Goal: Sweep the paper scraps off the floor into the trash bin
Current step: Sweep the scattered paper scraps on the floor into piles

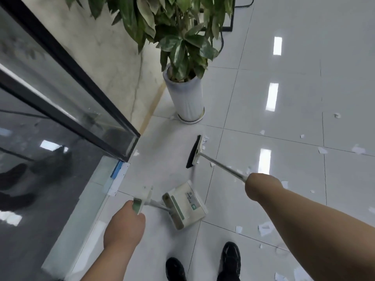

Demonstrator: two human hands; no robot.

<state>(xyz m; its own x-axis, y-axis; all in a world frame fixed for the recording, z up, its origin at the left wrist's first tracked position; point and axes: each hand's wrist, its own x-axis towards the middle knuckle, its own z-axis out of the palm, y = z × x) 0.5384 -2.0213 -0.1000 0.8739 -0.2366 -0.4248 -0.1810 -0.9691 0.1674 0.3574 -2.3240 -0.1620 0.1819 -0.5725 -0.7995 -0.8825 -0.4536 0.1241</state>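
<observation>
Head view: the right hand is closed round the metal handle of the broom, and the left hand is closed round the green-tipped handle of the dustpan. The two hands are well apart, one tool in each.

The broom head sits on the floor ahead of the person, between the dustpan and the potted plant that stands by the wall. Its long axis runs roughly away from the person, tilted a little to the right at the far end, with the dark bristles on the left face, towards the glass partition. A few paper scraps touch its right side near the far end.

The dustpan lies nearer the feet than the broom head does, just ahead of the black shoes; which side its mouth opens to I cannot tell.

Most scraps lie to the right of the broom handle, scattered across the tiles towards the right edge of the floor and down near the right shoe, so the right hand is nearer to them. One scrap lies by the corner of the glass partition.

In my judgement the sweep must draw those scraps leftward and towards the person to reach the pan. No trash bin is in view
</observation>
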